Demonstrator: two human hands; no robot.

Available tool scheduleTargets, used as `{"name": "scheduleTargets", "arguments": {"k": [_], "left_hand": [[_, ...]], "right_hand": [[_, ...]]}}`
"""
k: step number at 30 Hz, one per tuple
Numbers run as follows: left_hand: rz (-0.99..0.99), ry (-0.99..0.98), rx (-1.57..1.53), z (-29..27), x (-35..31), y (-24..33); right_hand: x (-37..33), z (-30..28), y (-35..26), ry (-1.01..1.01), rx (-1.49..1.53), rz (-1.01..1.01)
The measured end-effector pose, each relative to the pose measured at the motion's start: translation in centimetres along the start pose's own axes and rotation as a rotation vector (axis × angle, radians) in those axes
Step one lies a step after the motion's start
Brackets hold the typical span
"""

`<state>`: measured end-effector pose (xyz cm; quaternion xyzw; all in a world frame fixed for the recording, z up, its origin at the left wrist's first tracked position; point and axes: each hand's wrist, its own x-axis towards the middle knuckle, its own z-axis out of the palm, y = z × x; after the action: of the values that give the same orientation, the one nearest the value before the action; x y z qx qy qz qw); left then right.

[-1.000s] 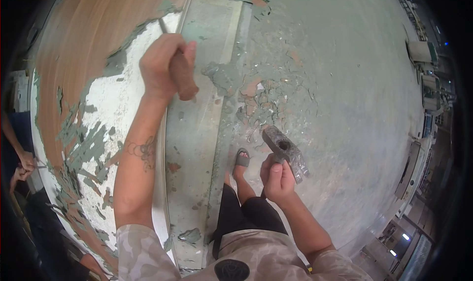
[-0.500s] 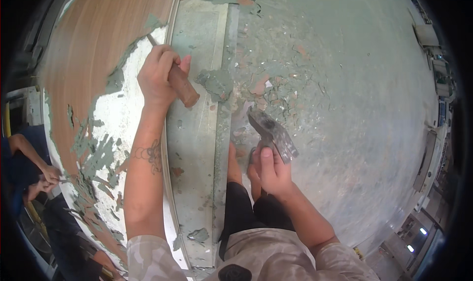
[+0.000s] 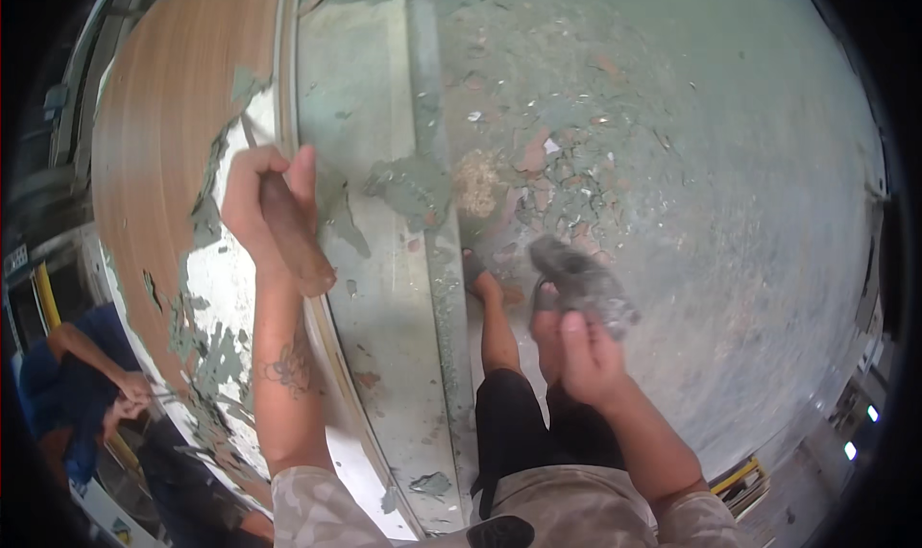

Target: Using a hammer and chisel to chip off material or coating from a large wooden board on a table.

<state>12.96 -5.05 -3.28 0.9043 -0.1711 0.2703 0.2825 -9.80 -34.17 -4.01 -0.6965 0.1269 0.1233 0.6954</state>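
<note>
My left hand [image 3: 259, 202] is wrapped round the wooden handle of a chisel [image 3: 296, 239], thumb up along it. The chisel's thin blade [image 3: 252, 130] points away from me to the torn edge of a wood-patterned covering sheet [image 3: 173, 77]. White surface [image 3: 226, 279] lies bare beside that edge, with green scraps still stuck on it. My right hand [image 3: 591, 361] grips a hammer [image 3: 584, 281] by its handle, well to the right of the chisel and apart from it. The hammer head is smeared by motion, and most of its handle is hidden in my fist.
A pale ledge [image 3: 360, 298] runs lengthwise beside the panel, carrying a green scrap [image 3: 411, 191]. Torn flakes [image 3: 567, 178] litter the greenish floor in front of my feet. At the far left, another person's hands [image 3: 130, 399] work at the panel's edge with a thin tool.
The view has shifted. My left hand and the chisel have come nearer and left in the picture. The hammer has swung right, farther from the chisel handle, and is now blurred.
</note>
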Motion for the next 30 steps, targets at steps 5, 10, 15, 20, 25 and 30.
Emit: {"name": "scheduleTargets", "arguments": {"k": [5, 10, 15, 20, 25, 30], "left_hand": [[0.105, 0.082, -0.089, 0.4, 0.6, -2.2], [-0.004, 0.071, 0.103, 1.6, 1.8, -0.3], [-0.045, 0.119, 0.163, 1.1, 3.0, -0.5], [0.116, 0.118, 0.116, 1.8, 3.0, -1.4], [0.129, 0.164, 0.249, 2.1, 3.6, -1.7], [0.254, 0.199, -0.186, 3.4, 3.3, -4.1]], "right_hand": [[2.9, 0.2, -0.5, 0.056, 0.202, 0.112], [2.8, 1.9, -3.9, -0.014, 0.171, 0.057], [1.1, 3.7, -8.6, -0.178, 0.239, -0.018], [3.1, 6.0, -9.5, -0.208, 0.137, -0.067], [4.8, 7.5, -10.2, -0.209, 0.109, -0.067], [3.4, 8.7, -7.0, -0.020, 0.348, -0.393]]}}
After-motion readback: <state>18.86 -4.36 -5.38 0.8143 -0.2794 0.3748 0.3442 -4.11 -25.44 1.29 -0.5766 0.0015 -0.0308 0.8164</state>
